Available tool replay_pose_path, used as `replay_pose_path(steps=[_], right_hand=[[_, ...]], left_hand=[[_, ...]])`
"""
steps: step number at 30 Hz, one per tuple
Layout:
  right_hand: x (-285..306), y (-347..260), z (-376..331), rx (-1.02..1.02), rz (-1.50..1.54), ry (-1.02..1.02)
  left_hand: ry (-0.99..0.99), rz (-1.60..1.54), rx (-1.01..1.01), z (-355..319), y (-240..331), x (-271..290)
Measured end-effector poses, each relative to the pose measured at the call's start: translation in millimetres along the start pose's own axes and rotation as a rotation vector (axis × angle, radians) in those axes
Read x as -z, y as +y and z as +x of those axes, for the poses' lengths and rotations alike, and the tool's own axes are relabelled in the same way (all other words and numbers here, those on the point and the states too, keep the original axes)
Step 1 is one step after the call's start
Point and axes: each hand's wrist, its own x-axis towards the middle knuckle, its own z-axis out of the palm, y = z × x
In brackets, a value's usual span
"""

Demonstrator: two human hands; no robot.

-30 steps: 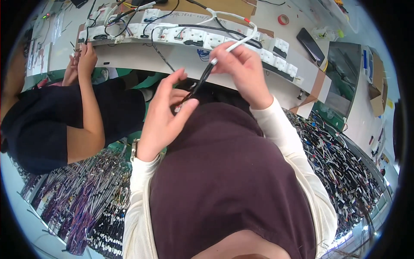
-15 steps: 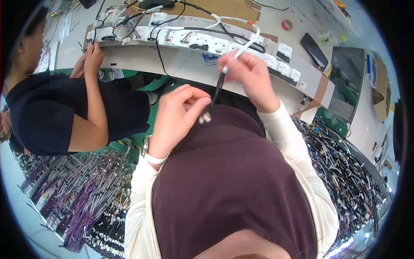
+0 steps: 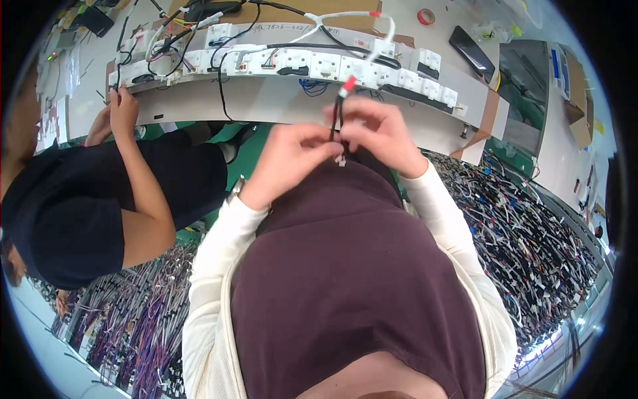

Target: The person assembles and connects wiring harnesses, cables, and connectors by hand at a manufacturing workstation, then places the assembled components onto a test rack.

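A person in a cream jacket and dark apron works a cable between two bare hands, just in front of the table. Thin black branches run down from a short white section and a bright red band, and a small pale connector hangs at the lower end, below the fingertips. Above the band a white sleeve, blurred, arches over the table and back to a white-wrapped junction, with a second red band along it.

The left hand pinches the black branches between thumb and fingers; the right hand curls its fingers close around the same stretch, too blurred to tell whether they are pressed together.

Behind, a line of dark handwriting crosses a light strip above a row of white connector blocks, its right end meeting the cables. A roll of red tape and a dark phone-like slab lie to the right. At left, a co-worker in dark clothing reaches to the row.
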Motion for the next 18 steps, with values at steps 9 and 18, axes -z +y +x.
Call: replay_pose_path(steps=[9,18], right_hand=[[21.1,-7.0,1.8,-0.125,-0.353,-0.218],[20.1,11.2,0.5,0.086,-0.608,-0.08]], left_hand=[[-0.205,-0.318,0.167,28.2,-17.4,23.0],[-0.181,0.009,0.082,36.6,-10.8,29.2]])
